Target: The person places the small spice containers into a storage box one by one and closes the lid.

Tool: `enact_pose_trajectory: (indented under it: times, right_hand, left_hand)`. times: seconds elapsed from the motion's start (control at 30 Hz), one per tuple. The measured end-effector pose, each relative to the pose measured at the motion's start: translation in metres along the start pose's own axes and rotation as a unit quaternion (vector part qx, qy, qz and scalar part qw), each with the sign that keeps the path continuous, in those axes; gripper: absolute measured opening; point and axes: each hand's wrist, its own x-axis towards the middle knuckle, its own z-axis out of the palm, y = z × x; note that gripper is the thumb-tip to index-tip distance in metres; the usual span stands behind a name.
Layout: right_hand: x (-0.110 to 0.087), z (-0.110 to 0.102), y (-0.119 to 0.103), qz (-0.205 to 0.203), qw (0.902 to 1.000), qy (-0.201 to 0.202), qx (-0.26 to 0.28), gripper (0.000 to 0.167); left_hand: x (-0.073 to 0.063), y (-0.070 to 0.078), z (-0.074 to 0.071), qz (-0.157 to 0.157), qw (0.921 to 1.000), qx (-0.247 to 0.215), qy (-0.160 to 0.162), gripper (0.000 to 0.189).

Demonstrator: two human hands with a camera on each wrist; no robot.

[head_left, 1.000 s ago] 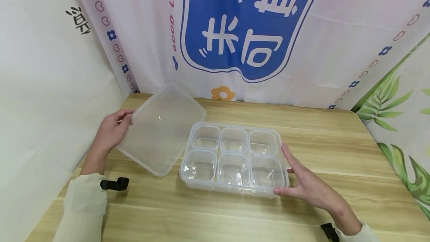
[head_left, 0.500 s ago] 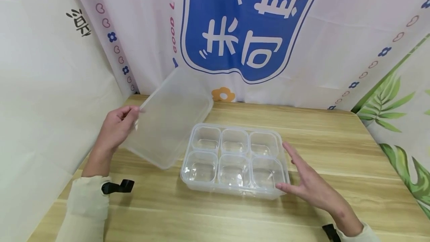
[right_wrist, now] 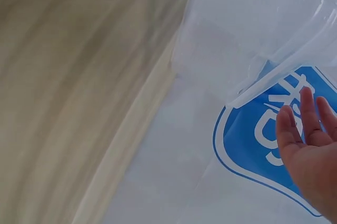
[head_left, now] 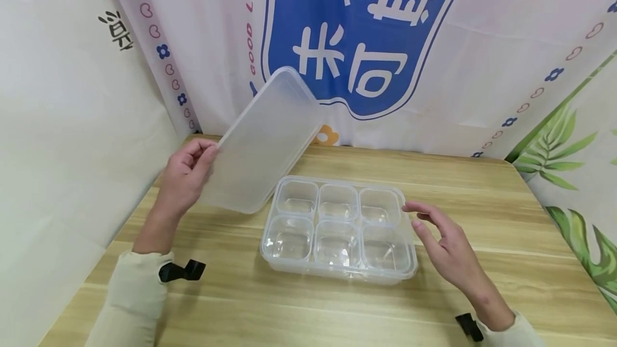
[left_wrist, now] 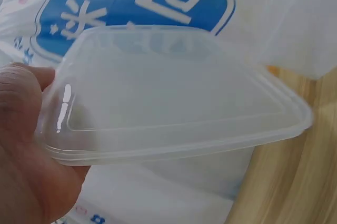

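Note:
A translucent plastic lid (head_left: 270, 143) is held up and tilted over the left part of the table. My left hand (head_left: 185, 178) pinches its left edge between thumb and fingers, also seen in the left wrist view, where the lid (left_wrist: 163, 92) stretches away from the palm. Below and to the right, a clear plastic box (head_left: 337, 272) with several square compartments stands on the table. My right hand (head_left: 450, 248) hovers at the box's right end with relaxed fingers. In the right wrist view that hand (right_wrist: 310, 145) shows spread fingers apart from the box (right_wrist: 231, 34).
The wooden table (head_left: 318, 315) carries the box near its middle. A printed curtain (head_left: 434, 111) hangs along the back edge, with a white cloth (head_left: 72, 138) at the left and a leaf-patterned cloth (head_left: 588, 175) at the right.
My left hand has lifted the lid from near the table, moving it up and right and tilting it steeper. My right hand has let go of the box's right end and drawn its thumb back.

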Motion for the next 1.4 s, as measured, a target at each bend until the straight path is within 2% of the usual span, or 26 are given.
enact_pose_trajectory:
  times: [0.2, 0.4, 0.63, 0.73, 0.8, 0.87, 1.0, 1.1, 1.2, 1.33, 1.4]
  right_hand:
    - [0.013, 0.004, -0.008, 0.023, 0.9996, -0.006, 0.014, 0.033]
    - [0.037, 0.006, -0.011, 0.057, 0.9944, -0.040, 0.079, 0.033]
    - [0.069, 0.004, -0.009, 0.072, 0.9784, -0.063, 0.183, 0.037]
    - [0.078, 0.004, -0.009, 0.091, 0.9684, -0.074, 0.220, 0.044]
    - [0.082, 0.005, -0.010, 0.101, 0.9581, -0.085, 0.254, 0.050]
    - [0.086, 0.006, -0.011, 0.112, 0.9426, -0.093, 0.300, 0.056]
    - [0.090, 0.008, -0.013, 0.141, 0.8985, -0.105, 0.402, 0.064]
    - [0.092, 0.007, -0.014, 0.157, 0.8743, -0.104, 0.447, 0.067]
    - [0.095, 0.005, -0.015, 0.154, 0.8640, -0.103, 0.468, 0.068]
    - [0.096, 0.005, -0.017, 0.144, 0.8534, -0.101, 0.491, 0.059]
    - [0.095, 0.005, -0.017, 0.139, 0.8451, -0.094, 0.507, 0.055]
  left_hand:
    - [0.002, 0.005, 0.015, 0.057, 0.9981, 0.020, 0.014, 0.016]
    - [0.002, 0.012, 0.026, 0.104, 0.9933, 0.048, 0.013, 0.011]
    - [0.003, 0.023, 0.041, 0.145, 0.9888, 0.033, -0.012, 0.008]
    - [0.004, 0.028, 0.046, 0.171, 0.9837, 0.048, -0.027, 0.008]
    - [0.005, 0.029, 0.049, 0.199, 0.9773, 0.060, -0.040, 0.012]
    - [0.004, 0.029, 0.051, 0.232, 0.9683, 0.075, -0.053, 0.021]
    - [0.000, 0.027, 0.057, 0.297, 0.9464, 0.094, -0.086, 0.036]
    - [-0.003, 0.027, 0.062, 0.321, 0.9343, 0.104, -0.116, 0.032]
    - [-0.005, 0.029, 0.067, 0.325, 0.9294, 0.102, -0.141, 0.029]
    - [-0.009, 0.030, 0.072, 0.333, 0.9250, 0.091, -0.160, 0.026]
    - [-0.011, 0.030, 0.075, 0.339, 0.9212, 0.086, -0.171, 0.024]
